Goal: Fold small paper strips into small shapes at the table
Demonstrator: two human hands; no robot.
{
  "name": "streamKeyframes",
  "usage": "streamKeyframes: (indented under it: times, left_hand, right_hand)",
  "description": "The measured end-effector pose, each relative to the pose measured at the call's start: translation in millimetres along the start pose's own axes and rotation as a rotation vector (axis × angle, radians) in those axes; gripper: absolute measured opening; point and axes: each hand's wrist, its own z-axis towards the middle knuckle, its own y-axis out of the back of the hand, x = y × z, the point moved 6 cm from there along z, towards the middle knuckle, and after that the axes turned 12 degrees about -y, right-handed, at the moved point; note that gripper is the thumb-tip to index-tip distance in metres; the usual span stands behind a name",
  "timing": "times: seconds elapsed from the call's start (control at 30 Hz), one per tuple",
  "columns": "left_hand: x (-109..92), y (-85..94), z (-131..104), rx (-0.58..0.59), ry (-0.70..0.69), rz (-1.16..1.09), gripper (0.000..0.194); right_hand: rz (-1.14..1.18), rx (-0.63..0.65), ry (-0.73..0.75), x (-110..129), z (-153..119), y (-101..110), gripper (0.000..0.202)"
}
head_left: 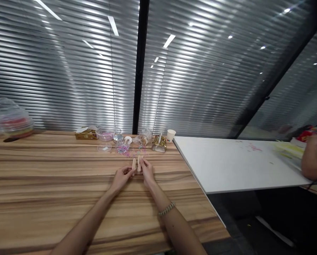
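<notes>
Bare forearms, one with a beaded bracelet (167,209), reached over a wood-grain table (55,177), two pale sticks held upright side by side, slightly apart. The left hand (122,177) pinched the left stick (133,164) low, between thumb and fingers; the right hand (147,172) pinched the right stick (138,164) by its side. Both looked light, stiff and dry, likely to crack if bent, and best gripped lightly along the edges.

Far left, a clear plastic bag (13,122) held red and yellowish goods. Farther right stood a gold box (86,134) topped with white paper, a round tub (106,135) of pink bits, a small tub (122,148) of pink-and-blue pieces, a crumpled bag (145,136), a gold packet (159,144) and a paper cup (171,135), contents unclear.
</notes>
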Motion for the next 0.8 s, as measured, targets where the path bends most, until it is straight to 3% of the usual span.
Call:
streamKeyframes:
  times: [0.17,0.5,0.63,0.8]
  left_hand:
    - [-6.3,-5.2,-0.2,0.096,-0.063,0.043,0.031]
    - [-3.0,1.9,3.7,0.023,-0.064,0.016,0.036]
    - [-1.6,-0.4,2.6,0.068,-0.104,0.115,0.034]
    - [-3.4,-3.2,1.1,0.098,-0.157,0.245,0.032]
  right_hand:
    - [0.025,0.15,-0.077,-1.1,-6.1,-13.3,0.046]
    - [-0.092,0.24,-0.03,-1.2,-6.6,-17.8,0.041]
    - [-0.322,0.274,0.128,6.2,-11.8,-19.6,0.039]
    - [-0.644,0.18,0.409,18.7,-22.0,-20.9,0.037]
